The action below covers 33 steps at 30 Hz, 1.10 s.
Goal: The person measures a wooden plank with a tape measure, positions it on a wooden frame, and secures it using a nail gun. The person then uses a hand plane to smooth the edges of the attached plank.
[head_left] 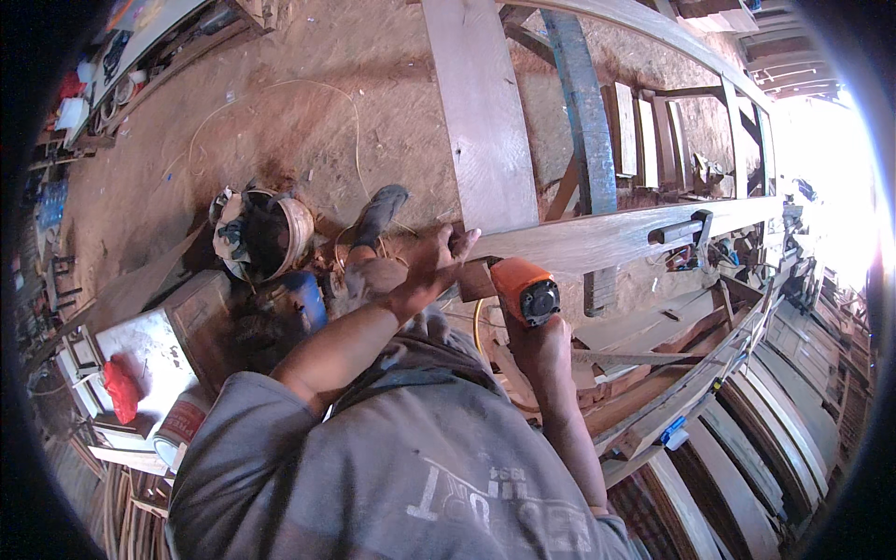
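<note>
My right hand [541, 347] is wrapped round the handle of an orange nail gun [521, 280] with a black end cap. Its front end meets a short brown wood piece [478, 279] at the near edge of a wooden frame. My left hand [441, 264] grips the frame's corner, fingers over the edge, just left of the nail gun. A pale frame rail [597, 238] runs off to the right from there. A wide pale board [485, 121] reaches away from me and meets this rail. A yellow hose [478, 327] hangs below the gun.
A bluish weathered beam [581, 112] crosses under the frame. At left stand a dirty bucket [294, 231], a blue object [303, 297] and a white surface with a red bag [121, 387]. Stacked boards [719, 485] lie at lower right. A thin hose [280, 86] trails over the dirt floor.
</note>
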Available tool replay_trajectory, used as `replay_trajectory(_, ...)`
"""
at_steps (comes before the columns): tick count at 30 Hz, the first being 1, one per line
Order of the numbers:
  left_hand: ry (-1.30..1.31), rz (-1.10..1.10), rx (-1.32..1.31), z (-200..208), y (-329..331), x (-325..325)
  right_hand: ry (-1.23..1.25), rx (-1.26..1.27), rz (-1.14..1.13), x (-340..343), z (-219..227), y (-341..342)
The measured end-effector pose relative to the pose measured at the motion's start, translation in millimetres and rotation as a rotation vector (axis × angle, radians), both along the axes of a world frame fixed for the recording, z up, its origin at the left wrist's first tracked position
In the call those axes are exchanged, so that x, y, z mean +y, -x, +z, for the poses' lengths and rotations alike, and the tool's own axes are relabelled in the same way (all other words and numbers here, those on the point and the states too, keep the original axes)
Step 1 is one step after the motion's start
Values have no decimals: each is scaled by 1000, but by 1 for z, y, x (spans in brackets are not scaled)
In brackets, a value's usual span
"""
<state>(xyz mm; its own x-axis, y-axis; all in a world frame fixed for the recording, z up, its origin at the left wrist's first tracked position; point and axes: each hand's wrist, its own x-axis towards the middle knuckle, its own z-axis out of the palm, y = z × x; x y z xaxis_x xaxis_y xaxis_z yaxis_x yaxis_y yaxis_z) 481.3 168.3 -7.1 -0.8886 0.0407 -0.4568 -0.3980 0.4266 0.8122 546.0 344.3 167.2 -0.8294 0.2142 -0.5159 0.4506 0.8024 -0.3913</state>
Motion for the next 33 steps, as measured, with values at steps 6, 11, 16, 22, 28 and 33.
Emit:
replay_trajectory(6,-65,34,83,1,0,0,94,-22,-78,5,19,8)
replay_trajectory(11,9,-56,103,12,5,-2,133,-32,-220,40,27,-13)
replay_trajectory(16,119,-121,150,10,8,-8,160,69,-459,54,49,-22)
replay_trajectory(22,83,-148,105,0,10,-7,201,125,-463,65,36,-36)
replay_trajectory(28,224,-324,114,46,16,2,306,141,-394,44,3,-30)
replay_trajectory(33,179,-260,9,23,18,-6,277,94,-268,24,23,5)
